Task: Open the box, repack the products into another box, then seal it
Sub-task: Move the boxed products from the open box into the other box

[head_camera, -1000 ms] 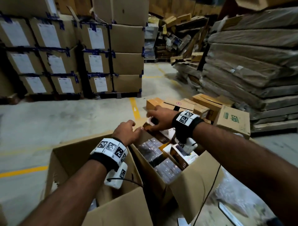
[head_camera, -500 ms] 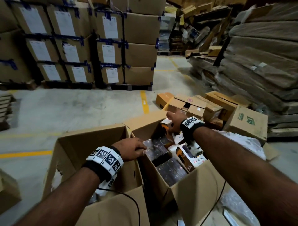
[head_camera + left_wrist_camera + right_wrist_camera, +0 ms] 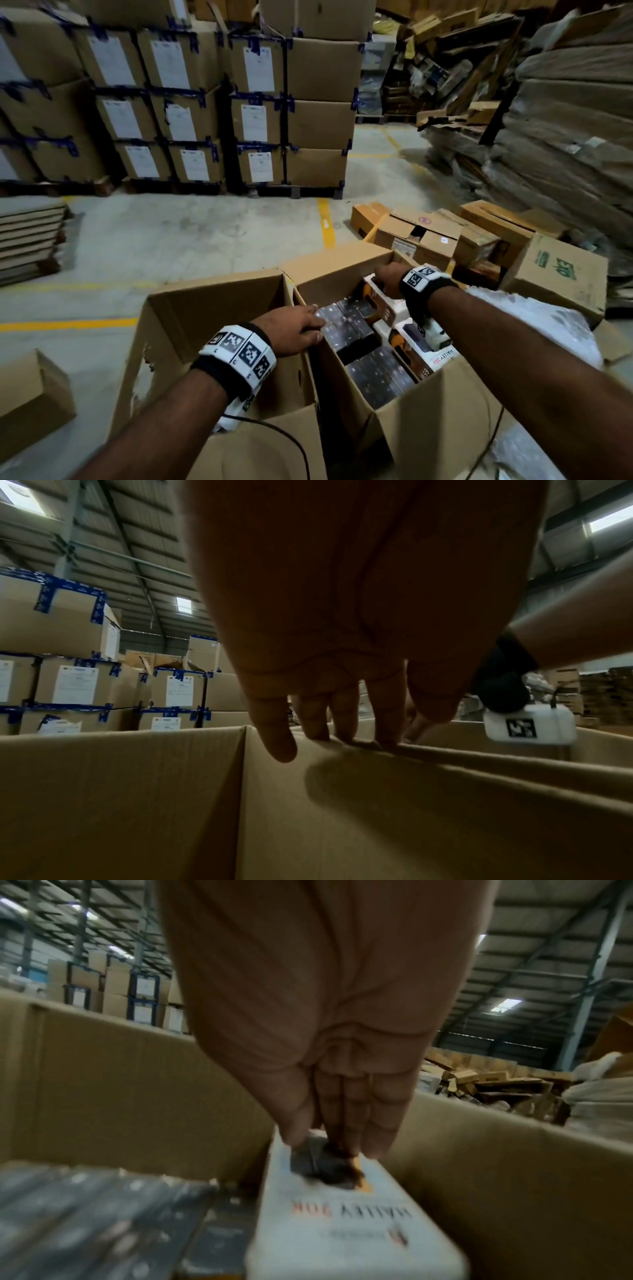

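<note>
Two open cardboard boxes stand side by side. The left box (image 3: 212, 308) shows only bare walls. The right box (image 3: 445, 404) holds several dark product boxes (image 3: 349, 329) and white-and-orange product boxes (image 3: 418, 346). My left hand (image 3: 301, 329) rests on the wall between the two boxes, its fingers (image 3: 342, 723) fairly straight over the rim (image 3: 479, 761). My right hand (image 3: 387, 277) reaches into the far corner of the right box. There it pinches the far end of a white-and-orange product box (image 3: 342, 1218) between thumb and fingers (image 3: 377, 1131). Dark boxes (image 3: 103, 1218) lie beside it.
Taped cartons on pallets (image 3: 178, 102) stand behind. Loose open cartons (image 3: 421, 236) and a green-printed carton (image 3: 555, 274) lie just past the right box. Flattened cardboard (image 3: 565, 137) is piled at the right, plastic wrap (image 3: 534, 325) under my right arm, and a small box (image 3: 30, 401) at the lower left.
My left hand has slid back along the rim toward me, onto the wall between the boxes. My right hand has dropped onto the white-and-orange box at the far corner.
</note>
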The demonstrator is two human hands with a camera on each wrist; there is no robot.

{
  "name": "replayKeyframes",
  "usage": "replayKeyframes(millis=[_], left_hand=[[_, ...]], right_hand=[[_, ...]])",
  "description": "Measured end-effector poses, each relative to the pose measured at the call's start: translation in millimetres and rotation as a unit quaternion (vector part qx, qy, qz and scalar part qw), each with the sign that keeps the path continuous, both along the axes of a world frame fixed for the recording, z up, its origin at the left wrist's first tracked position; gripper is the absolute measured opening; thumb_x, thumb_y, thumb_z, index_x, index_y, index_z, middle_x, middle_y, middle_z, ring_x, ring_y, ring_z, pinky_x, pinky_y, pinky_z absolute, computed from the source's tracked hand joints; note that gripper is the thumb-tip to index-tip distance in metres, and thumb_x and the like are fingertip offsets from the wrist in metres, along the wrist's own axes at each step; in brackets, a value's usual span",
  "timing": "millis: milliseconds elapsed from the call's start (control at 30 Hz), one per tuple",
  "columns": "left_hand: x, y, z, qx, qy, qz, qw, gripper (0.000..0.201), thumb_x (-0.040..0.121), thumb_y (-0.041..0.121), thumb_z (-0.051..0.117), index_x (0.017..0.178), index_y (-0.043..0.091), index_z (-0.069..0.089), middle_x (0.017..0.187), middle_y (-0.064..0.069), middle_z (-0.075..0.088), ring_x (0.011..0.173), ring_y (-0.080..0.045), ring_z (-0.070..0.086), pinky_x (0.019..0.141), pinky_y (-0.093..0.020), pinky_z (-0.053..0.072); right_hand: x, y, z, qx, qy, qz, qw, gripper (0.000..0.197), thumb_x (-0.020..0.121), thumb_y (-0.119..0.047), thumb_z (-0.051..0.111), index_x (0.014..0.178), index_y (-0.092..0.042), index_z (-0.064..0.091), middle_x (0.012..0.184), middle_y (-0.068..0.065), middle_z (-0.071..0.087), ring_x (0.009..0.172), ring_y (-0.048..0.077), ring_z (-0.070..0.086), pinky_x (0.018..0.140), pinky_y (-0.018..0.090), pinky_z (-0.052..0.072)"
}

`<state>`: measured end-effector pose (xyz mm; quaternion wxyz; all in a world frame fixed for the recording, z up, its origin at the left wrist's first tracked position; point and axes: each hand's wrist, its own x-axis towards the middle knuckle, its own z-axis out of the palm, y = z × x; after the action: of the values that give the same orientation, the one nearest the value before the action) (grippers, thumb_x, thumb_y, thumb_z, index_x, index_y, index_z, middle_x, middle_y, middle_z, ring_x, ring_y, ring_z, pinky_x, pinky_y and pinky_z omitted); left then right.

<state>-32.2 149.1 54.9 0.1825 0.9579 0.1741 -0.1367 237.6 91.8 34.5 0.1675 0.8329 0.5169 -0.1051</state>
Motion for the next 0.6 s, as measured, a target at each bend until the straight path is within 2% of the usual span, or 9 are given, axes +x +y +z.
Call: replayKeyframes(millis=[67,133,267,367,500,600], left_hand=[[-1,-2,6,0.016,0.021,-0.007,1.000,0.049,0.100,0.036,0.044,0.146,0.020,0.039,0.160,-0.008,0.018,0.144,-0.021,0.027,0.113,-0.025,0.024],[-7,1,18,0.031,0.017,-0.005,0.999,0.050,0.099,0.037,0.047,0.145,0.019,0.040,0.159,-0.010,0.021,0.142,-0.023,0.032,0.111,-0.026,0.028],[-49,26,49,0.034,-0.045,0.010,0.998,0.042,0.099,0.031,0.049,0.137,0.014,0.052,0.143,-0.011,0.045,0.130,-0.028,0.045,0.104,-0.029,0.035],[-99,51,61,0.038,-0.035,0.048,0.998,0.041,0.099,0.035,0.049,0.135,0.018,0.054,0.140,-0.004,0.052,0.127,-0.023,0.048,0.104,-0.029,0.037],[-161,81,51,0.069,-0.013,0.108,0.992,0.040,0.096,0.042,0.052,0.131,0.025,0.057,0.134,-0.007,0.056,0.122,-0.025,0.051,0.102,-0.033,0.041],[-200,101,36,0.121,0.034,0.161,0.979,0.036,0.095,0.045,0.050,0.126,0.029,0.059,0.128,-0.012,0.052,0.117,-0.032,0.052,0.100,-0.038,0.043]], right_hand=[[-9,-3,20,-0.004,-0.003,0.000,1.000,0.033,0.092,-0.013,0.054,0.125,-0.007,0.056,0.124,0.016,0.061,0.114,0.032,0.059,0.086,0.034,0.048],[-24,-5,45,0.040,0.001,0.004,0.999,0.034,0.093,-0.014,0.051,0.127,-0.011,0.054,0.126,0.015,0.059,0.114,0.031,0.057,0.088,0.035,0.047],[-86,-10,99,0.092,0.039,0.075,0.992,0.033,0.098,-0.024,0.049,0.130,-0.017,0.054,0.127,0.006,0.060,0.112,0.027,0.056,0.084,0.029,0.041],[-151,-8,131,0.101,0.082,0.141,0.982,0.031,0.099,-0.032,0.049,0.126,-0.021,0.057,0.121,0.001,0.064,0.105,0.021,0.059,0.086,0.029,0.044],[-237,17,140,0.066,0.125,0.212,0.967,0.029,0.098,-0.035,0.050,0.125,-0.025,0.057,0.118,-0.003,0.065,0.104,0.016,0.060,0.091,0.033,0.048],[-290,52,122,0.023,0.135,0.247,0.959,0.032,0.097,-0.032,0.054,0.126,-0.021,0.059,0.120,-0.001,0.065,0.108,0.017,0.059,0.089,0.025,0.043]])
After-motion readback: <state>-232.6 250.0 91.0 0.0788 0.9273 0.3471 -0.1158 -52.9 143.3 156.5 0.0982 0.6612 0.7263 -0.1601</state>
